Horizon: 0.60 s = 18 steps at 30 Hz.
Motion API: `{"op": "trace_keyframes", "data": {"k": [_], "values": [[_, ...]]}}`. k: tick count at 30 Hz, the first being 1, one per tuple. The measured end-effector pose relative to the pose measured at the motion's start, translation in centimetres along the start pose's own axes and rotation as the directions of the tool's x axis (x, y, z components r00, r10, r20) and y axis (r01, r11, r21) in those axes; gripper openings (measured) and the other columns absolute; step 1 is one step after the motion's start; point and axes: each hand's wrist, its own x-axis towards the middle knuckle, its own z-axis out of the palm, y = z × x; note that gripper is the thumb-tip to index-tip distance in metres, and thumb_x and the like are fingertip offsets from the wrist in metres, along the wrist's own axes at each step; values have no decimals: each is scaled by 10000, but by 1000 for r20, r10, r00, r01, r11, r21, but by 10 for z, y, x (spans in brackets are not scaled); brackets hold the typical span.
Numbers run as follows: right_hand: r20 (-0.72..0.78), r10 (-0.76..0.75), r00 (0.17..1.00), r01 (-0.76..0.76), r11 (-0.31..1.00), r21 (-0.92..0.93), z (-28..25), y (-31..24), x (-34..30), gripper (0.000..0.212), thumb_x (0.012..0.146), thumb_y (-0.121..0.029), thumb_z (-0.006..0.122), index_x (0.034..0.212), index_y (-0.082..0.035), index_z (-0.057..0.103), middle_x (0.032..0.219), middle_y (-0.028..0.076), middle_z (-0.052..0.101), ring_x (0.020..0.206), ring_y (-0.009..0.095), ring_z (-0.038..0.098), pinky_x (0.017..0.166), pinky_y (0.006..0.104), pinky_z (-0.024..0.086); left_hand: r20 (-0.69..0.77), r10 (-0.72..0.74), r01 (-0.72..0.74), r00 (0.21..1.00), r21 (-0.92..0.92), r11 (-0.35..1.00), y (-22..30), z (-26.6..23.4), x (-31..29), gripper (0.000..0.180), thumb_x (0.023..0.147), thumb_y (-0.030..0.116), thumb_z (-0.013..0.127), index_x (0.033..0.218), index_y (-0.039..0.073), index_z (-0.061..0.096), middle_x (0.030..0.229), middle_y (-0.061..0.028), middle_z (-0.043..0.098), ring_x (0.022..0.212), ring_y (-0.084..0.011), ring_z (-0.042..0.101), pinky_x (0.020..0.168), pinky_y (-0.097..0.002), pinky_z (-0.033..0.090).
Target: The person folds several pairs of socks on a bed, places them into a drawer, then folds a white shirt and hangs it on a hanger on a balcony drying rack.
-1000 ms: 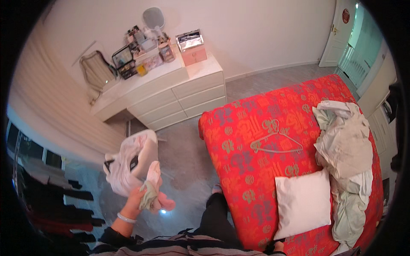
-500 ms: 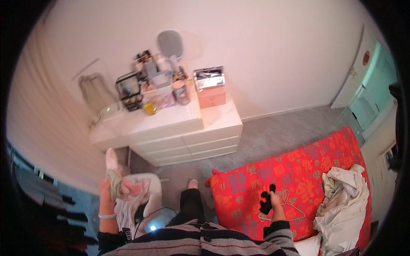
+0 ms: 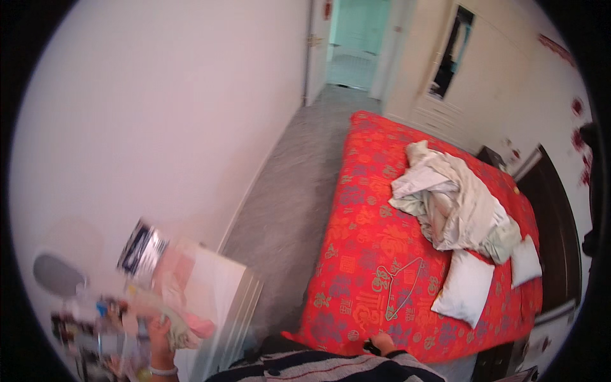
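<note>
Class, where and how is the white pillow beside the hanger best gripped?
I would pinch the white pillow along its near edge, right hand coming from the person's side: it lies flat on the red bedspread, that edge uncovered, whereas crumpled bedding crowds its far edge.

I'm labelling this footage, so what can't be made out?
All in the head view:
Black item in the right hand: too small, mostly hidden by the hand.
Pale cloth in the left hand: shape lost in bunching and blur.
Containers at lower left: contents blurred, some cropped by the picture's edge.
Wardrobe opening: things inside too small and dark.
</note>
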Motion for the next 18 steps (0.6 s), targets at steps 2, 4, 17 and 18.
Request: {"op": "trace_keyframes", "data": {"k": [2, 4, 17, 18], "values": [[91, 475, 875, -480, 832, 277, 1, -5, -34, 402, 869, -410, 419, 958, -118, 681, 967, 173, 657, 945, 327, 622, 811, 439, 493, 124, -72, 75, 990, -21, 997, -5, 30, 59, 193, 893, 85, 492, 1043, -24, 545, 881, -77, 609, 732, -167, 609, 639, -281, 515], [79, 688, 721, -658, 644, 391, 3, -6, -48, 382, 788, -383, 551, 924, -49, 678, 978, 190, 650, 951, 327, 620, 800, 422, 494, 277, -76, 103, 958, -83, 991, -10, 60, 106, 181, 904, 92, 482, 1027, -23, 548, 857, -73, 604, 712, -165, 606, 621, -276, 509], [-236, 525, 818, -525, 848, 66, -254, 47, 256, 277, 769, -345, 535, 786, -112, 684, 768, 109, 677, 719, 289, 658, 618, 434, 507, 330, -145, 221, 933, -206, 953, 40, 332, 410, 400, 935, 264, 460, 1195, -39, 487, 1097, -147, 589, 936, -250, 607, 796, -349, 501], [-376, 568, 732, -520, 822, 231, -314, 56, 289, 266, 780, -329, 522, 769, -112, 676, 751, 121, 669, 711, 301, 653, 615, 439, 503, 363, -70, 174, 929, -264, 949, 48, 354, 437, 458, 928, 299, 464, 1227, -48, 470, 1163, -165, 576, 990, -278, 601, 843, -374, 495]]}}
